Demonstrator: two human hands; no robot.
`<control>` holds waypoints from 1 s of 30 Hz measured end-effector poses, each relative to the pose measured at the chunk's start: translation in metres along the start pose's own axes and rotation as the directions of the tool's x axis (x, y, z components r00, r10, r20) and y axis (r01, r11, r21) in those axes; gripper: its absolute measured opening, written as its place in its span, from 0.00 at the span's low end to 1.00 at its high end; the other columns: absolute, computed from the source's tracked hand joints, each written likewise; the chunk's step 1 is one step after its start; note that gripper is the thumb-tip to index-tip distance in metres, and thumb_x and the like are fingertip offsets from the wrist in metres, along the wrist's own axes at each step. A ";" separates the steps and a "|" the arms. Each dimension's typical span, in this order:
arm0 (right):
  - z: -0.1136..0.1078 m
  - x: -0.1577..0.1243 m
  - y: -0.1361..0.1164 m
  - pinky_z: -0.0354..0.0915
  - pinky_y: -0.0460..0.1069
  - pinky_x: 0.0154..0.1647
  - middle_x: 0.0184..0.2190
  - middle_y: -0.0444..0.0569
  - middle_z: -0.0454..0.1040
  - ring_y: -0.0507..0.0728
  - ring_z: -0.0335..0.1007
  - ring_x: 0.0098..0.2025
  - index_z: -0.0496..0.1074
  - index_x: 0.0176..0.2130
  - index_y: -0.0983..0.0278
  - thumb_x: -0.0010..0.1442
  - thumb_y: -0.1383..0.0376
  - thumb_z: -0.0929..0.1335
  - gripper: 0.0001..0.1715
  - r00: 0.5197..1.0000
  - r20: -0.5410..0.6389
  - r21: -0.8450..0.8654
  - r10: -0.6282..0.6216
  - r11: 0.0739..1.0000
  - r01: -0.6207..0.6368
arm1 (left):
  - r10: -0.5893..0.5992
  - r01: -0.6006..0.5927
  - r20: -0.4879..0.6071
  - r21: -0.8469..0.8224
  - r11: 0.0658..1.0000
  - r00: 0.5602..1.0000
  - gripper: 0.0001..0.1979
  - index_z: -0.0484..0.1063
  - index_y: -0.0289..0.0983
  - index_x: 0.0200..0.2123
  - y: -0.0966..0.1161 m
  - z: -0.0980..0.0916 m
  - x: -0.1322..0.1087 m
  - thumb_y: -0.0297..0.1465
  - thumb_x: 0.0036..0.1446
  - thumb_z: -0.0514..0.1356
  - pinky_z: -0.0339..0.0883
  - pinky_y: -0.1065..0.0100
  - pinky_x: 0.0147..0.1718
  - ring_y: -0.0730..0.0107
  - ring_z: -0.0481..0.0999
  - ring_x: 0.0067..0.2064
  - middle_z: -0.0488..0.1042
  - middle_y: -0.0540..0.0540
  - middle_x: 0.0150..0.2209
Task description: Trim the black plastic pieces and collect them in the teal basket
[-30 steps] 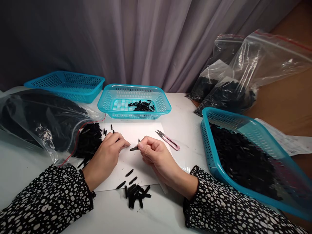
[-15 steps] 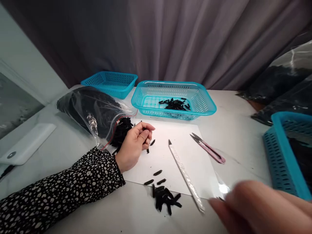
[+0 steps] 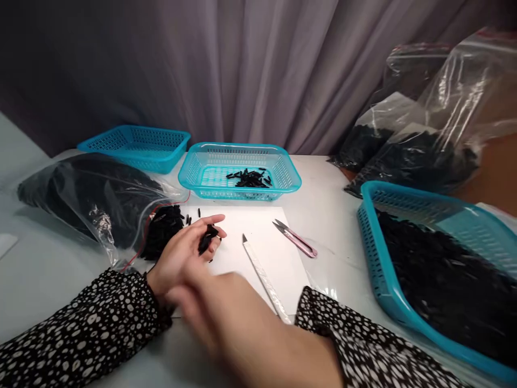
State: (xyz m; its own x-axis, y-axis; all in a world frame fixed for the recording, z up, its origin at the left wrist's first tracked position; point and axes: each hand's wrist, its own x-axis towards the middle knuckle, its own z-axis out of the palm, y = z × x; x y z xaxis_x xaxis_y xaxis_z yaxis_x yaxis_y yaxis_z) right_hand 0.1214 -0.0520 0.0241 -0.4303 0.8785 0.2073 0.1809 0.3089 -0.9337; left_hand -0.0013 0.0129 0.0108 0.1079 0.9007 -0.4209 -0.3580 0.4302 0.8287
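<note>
My left hand (image 3: 181,250) is cupped beside the heap at the bag's mouth, holding several small black pieces (image 3: 208,238) in its curled fingers. Smeared by motion, my right hand (image 3: 226,307) crosses in front of my left wrist, and whether it holds anything cannot be made out. A heap of the same slim black pieces (image 3: 163,229) lies by the mouth of a clear zip bag (image 3: 92,202) full of dark material. On the white sheet (image 3: 230,221) lies a white-wrapped knife-like tool with a dark pointed tip (image 3: 264,277). Pink-handled thread snips (image 3: 297,240) lie to its right.
A blue basket (image 3: 191,172) at the back holds a few black pieces; another blue basket (image 3: 159,161) stands behind the bag. On the right, a larger blue basket (image 3: 374,258) is filled with black pieces. Clear bags (image 3: 436,118) of dark material stand behind it.
My right hand has swept from the lower right to the front of my left wrist. The left fingers have opened somewhat, showing the black pieces. The view has turned right.
</note>
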 end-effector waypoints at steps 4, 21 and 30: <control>-0.020 0.009 0.039 0.47 0.44 0.17 0.17 0.35 0.55 0.49 0.46 0.17 0.56 0.29 0.58 0.65 0.54 0.62 0.16 0.891 -0.144 0.578 0.430 0.768 -0.277 | 0.110 -0.114 0.082 0.041 0.993 0.991 0.11 0.74 0.31 0.46 -0.005 -0.002 0.002 0.22 0.62 0.56 0.59 0.82 0.20 0.81 0.67 0.25 0.75 0.47 0.32; -0.050 0.015 0.060 0.43 0.45 0.20 0.15 0.32 0.53 0.48 0.42 0.18 0.73 0.36 0.63 0.57 0.57 0.72 0.12 0.944 -0.225 0.400 0.240 0.906 -0.135 | 0.175 -0.210 0.219 0.144 0.967 0.960 0.20 0.68 0.36 0.29 -0.014 -0.002 -0.002 0.43 0.48 0.72 0.48 0.79 0.17 0.81 0.67 0.22 0.77 0.50 0.25; -0.038 0.008 0.060 0.50 0.47 0.23 0.17 0.38 0.61 0.50 0.49 0.20 0.82 0.34 0.63 0.60 0.61 0.71 0.10 0.940 -0.337 0.052 0.054 0.998 -0.038 | 0.179 -0.219 0.259 0.135 0.966 0.949 0.22 0.68 0.35 0.27 -0.011 -0.001 -0.006 0.44 0.44 0.74 0.53 0.77 0.20 0.82 0.63 0.18 0.75 0.51 0.21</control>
State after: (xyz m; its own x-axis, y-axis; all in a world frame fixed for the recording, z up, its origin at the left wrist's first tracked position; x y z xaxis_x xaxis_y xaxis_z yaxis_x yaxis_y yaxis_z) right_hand 0.1622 -0.0129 -0.0192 -0.0972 0.9652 0.2430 0.1510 0.2556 -0.9549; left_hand 0.0009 0.0032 0.0040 0.2781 0.9478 -0.1559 -0.2439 0.2267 0.9429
